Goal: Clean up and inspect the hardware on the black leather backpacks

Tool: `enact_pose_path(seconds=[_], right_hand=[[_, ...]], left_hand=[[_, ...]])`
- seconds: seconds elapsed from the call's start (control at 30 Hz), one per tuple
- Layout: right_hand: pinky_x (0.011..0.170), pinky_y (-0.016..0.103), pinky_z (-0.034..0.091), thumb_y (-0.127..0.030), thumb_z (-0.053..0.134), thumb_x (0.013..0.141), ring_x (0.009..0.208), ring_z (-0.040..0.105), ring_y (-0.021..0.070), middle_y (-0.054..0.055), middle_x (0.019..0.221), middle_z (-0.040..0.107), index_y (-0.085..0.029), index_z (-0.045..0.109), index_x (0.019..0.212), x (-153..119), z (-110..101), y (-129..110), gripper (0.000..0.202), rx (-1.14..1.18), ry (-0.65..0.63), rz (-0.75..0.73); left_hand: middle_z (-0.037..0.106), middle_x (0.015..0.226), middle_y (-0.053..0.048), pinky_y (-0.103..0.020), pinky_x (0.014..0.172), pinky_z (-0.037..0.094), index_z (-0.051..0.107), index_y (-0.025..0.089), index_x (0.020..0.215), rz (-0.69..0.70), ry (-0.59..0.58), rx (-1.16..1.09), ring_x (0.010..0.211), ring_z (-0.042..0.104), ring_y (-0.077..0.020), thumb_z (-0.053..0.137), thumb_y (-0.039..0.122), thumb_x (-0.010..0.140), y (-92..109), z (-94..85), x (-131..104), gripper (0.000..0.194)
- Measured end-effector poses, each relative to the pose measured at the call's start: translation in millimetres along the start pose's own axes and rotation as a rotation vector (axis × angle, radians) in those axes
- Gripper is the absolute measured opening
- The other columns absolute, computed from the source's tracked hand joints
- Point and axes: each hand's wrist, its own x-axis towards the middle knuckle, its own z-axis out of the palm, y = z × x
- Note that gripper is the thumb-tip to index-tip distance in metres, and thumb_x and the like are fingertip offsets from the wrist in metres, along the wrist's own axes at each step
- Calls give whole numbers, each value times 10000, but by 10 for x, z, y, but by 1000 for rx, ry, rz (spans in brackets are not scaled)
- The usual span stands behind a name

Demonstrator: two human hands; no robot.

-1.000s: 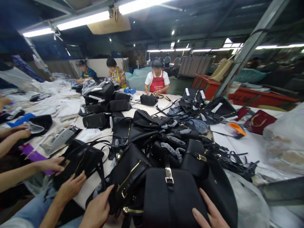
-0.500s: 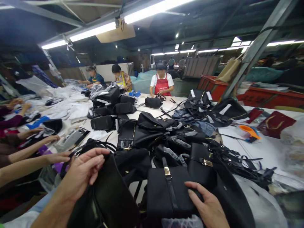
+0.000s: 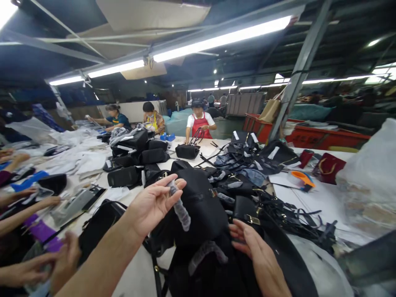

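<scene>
My left hand point(image 3: 154, 202) pinches one end of a plastic-wrapped strip point(image 3: 182, 214) over a black bag point(image 3: 201, 202) in front of me. Beside that bag's right edge is my right hand point(image 3: 255, 247), its fingers apart and nothing visible in them. Another plastic-wrapped piece point(image 3: 207, 253) lies lower on the black material. Just right of my right hand's fingertips, a black bag with a gold buckle point(image 3: 253, 220) rests on the pile.
Black bags point(image 3: 123, 176) are heaped across the white table point(image 3: 133, 264). An orange tape roll point(image 3: 301, 179) and dark red bags point(image 3: 328, 168) lie at right. Other people's hands point(image 3: 66, 255) work at left; a person in a red apron point(image 3: 200, 123) stands opposite.
The view has turned right. My left hand has moved right and now pinches the wrapped strip. The bag with the central strap no longer shows its buckle, and my right hand has come off it.
</scene>
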Motion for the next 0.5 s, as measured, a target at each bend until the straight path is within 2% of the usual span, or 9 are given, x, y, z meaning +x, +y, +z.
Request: enact_pose_path(seconds=[0.1, 0.17, 0.23, 0.3, 0.37, 0.43, 0.5], right_hand=[[824, 449, 535, -673, 577, 777, 960, 680, 301, 158, 1040, 723, -141, 542, 1274, -90, -13, -140, 728, 366, -231, 223], [839, 448, 530, -710, 648, 690, 1001, 670, 314, 172, 1068, 721, -131, 597, 1197, -90, -3, -197, 771, 480, -278, 244], [885, 440, 518, -734, 668, 641, 1076, 643, 314, 155, 1149, 704, -162, 631, 1146, -54, -15, -270, 764, 569, -221, 177], [914, 439, 509, -710, 657, 678, 1112, 628, 302, 124, 1198, 691, -192, 619, 1181, 6, -56, -381, 723, 630, -151, 128], [913, 451, 513, -627, 678, 723, 1107, 632, 303, 114, 1186, 699, -189, 591, 1233, 81, -108, -520, 678, 596, -100, 161], [925, 461, 515, -520, 741, 716, 1105, 634, 307, 104, 1170, 708, -182, 570, 1269, 163, -147, -655, 670, 528, -47, 166], [972, 449, 498, -451, 784, 689, 1128, 623, 296, 80, 1171, 712, -196, 554, 1296, 236, -161, -767, 697, 495, 27, 36]], left_hand=[[667, 1115, -195, -184, 649, 611, 409, 38, 1382, 42, -40, -51, 860, 733, -172, 324, -116, 801, -4, 247, -41, 607], [666, 1134, -187, -180, 656, 611, 422, 55, 1376, 73, -83, -82, 899, 728, -177, 323, -109, 808, -20, 412, -110, 599], [667, 1150, -177, -182, 664, 613, 425, 73, 1378, 84, -127, -96, 956, 716, -190, 333, -90, 818, -70, 539, -189, 591], [674, 1152, -163, -182, 660, 614, 439, 94, 1374, 70, -155, -88, 997, 703, -203, 368, -63, 826, -156, 605, -250, 574], [691, 1122, -141, -171, 625, 612, 480, 114, 1343, 49, -159, -69, 977, 710, -204, 439, -32, 832, -259, 609, -274, 532], [714, 1056, -108, -148, 558, 598, 529, 142, 1292, 41, -169, -49, 894, 730, -184, 512, -5, 832, -342, 569, -253, 483], [730, 963, -74, -123, 475, 562, 562, 162, 1235, 57, -193, -24, 789, 739, -157, 559, 10, 828, -372, 515, -181, 434]])
